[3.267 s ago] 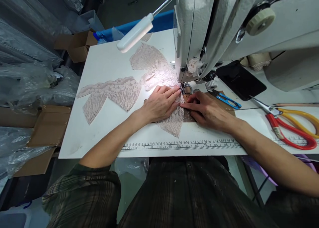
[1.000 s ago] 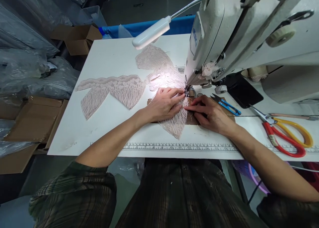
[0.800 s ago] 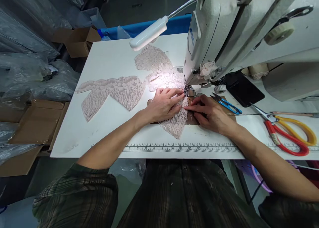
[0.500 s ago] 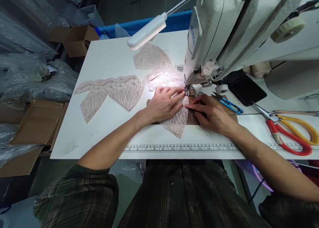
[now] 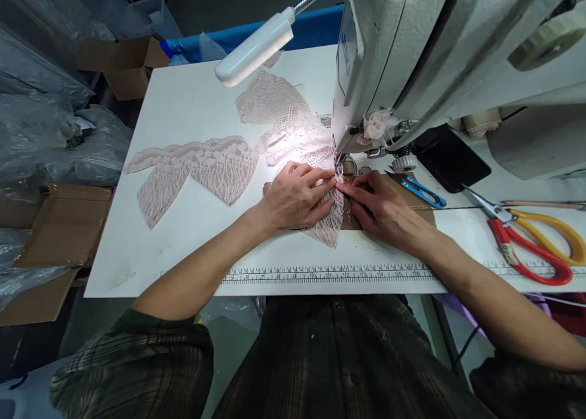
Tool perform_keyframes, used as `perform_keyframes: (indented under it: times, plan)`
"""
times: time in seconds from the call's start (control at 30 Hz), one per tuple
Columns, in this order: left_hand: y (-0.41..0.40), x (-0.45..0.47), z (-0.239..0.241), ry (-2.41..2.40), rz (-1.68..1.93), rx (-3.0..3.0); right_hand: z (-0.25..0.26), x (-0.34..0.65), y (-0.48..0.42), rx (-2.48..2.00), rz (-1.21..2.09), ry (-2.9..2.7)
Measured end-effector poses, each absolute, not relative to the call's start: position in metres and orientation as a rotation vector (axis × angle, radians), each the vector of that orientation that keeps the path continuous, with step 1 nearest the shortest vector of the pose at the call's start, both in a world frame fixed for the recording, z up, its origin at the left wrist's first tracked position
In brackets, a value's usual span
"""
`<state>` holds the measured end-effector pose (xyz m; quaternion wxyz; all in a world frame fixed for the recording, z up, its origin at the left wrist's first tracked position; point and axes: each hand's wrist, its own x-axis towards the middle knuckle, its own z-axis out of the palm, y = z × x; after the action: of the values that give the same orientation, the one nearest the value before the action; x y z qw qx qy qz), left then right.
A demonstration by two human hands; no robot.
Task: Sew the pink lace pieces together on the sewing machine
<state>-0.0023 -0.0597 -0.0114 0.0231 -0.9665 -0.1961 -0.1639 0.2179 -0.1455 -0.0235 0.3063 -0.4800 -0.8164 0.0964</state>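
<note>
The left hand (image 5: 295, 196) lies flat on the pale lace (image 5: 327, 227), its fingertips just beside the presser foot (image 5: 339, 164); the right hand (image 5: 382, 205) is curled, its index finger touching the lace's near edge, though whether thumb and finger pinch it cannot be told; the two hands are close together, fingertips near one another; the lace lies at the sewing machine (image 5: 370, 59), with more of it spread leftward and beyond on the white surface (image 5: 183, 254); a lit lamp (image 5: 254, 50) hangs over it; blue snips (image 5: 423, 191) lie near the right hand, with a black flat object (image 5: 451, 157) and red-and-yellow-handled scissors (image 5: 531, 248) farther right; a printed ruler scale (image 5: 329, 275) runs along the near edge; cardboard boxes (image 5: 123, 65) stand off to the left.
</note>
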Motion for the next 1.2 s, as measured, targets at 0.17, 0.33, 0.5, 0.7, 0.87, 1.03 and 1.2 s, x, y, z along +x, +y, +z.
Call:
perform_keyframes:
  times: [0.17, 0.33, 0.5, 0.7, 0.87, 1.03, 1.2]
  plan:
    - [-0.058, 0.000, -0.014, -0.697, -0.514, -2.995, -0.023, 0.218, -0.146, -1.281, 0.238, -2.157]
    - [-0.057, 0.003, -0.016, -0.777, -0.548, -2.984, -0.023, 0.218, -0.146, -1.308, 0.265, -2.151]
    - [-0.056, 0.003, -0.016, -0.837, -0.588, -3.043, -0.020, 0.220, -0.144, -1.325, 0.322, -2.094]
    - [-0.033, -0.013, -0.005, -0.914, -0.621, -3.043, -0.011, 0.231, -0.137, -1.413, 0.519, -1.915]
    - [-0.040, -0.022, 0.025, -0.841, -0.528, -3.101, -0.008, 0.233, -0.135, -1.501, 0.607, -1.781]
    - [-0.062, -0.022, 0.027, -0.574, -0.335, -3.509, -0.007, 0.231, -0.135, -1.532, 0.609, -1.768]
    - [-0.061, -0.024, 0.010, -0.688, -0.560, -3.618, 0.006, 0.243, -0.133, -1.533, 0.719, -1.977]
